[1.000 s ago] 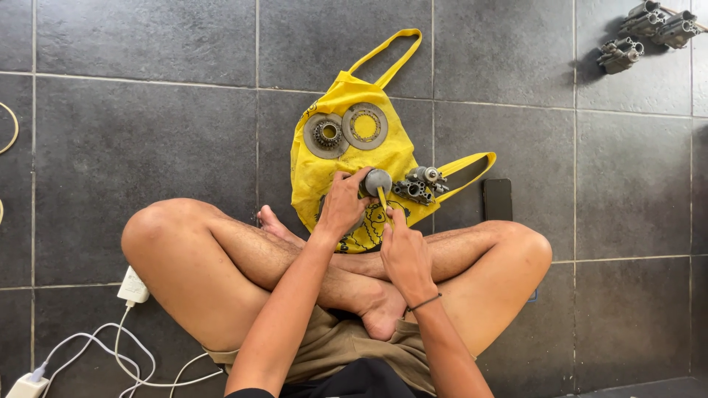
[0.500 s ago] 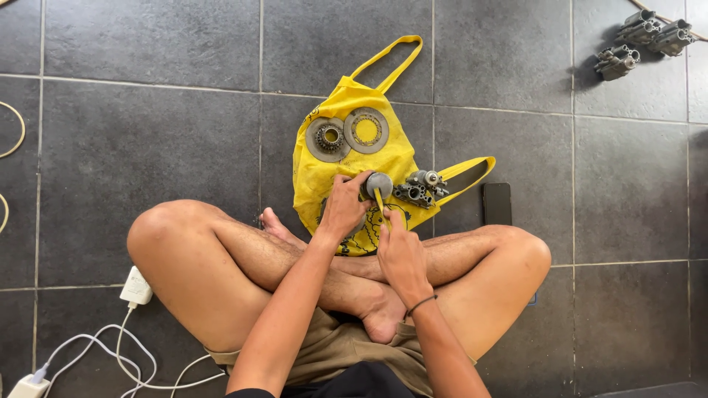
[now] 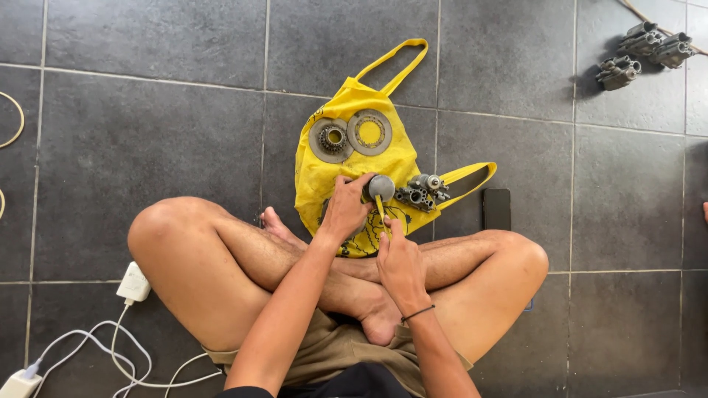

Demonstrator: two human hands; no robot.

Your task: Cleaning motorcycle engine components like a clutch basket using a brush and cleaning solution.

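Seen from above, a person sat cross-legged on a dark grey tiled floor (image 3: 147, 133), bare knees spread toward the left and right of the frame. Just above the crossed legs, at the centre, lay a yellow cloth bag (image 3: 346, 166) spread flat, its handles reaching toward the top and right. The left hand (image 3: 345, 210) had its grip clenched around a small round grey metal part (image 3: 381, 186), held just over the lower part of the bag. The right hand (image 3: 400, 262) pinched a thin yellow-handled tool (image 3: 380, 206), whose tip met the underside of the grey part. On the bag's upper half lay two flat round metal discs (image 3: 349, 135) side by side. Just right of the held part sat a grey metal assembly with tubes (image 3: 420, 191), resting on the bag's edge. A dark phone (image 3: 497, 208) lay on the floor further right. More grey metal assemblies (image 3: 645, 48) lay in the upper right corner. A white charger and cable (image 3: 133, 284) trailed across the lower left.
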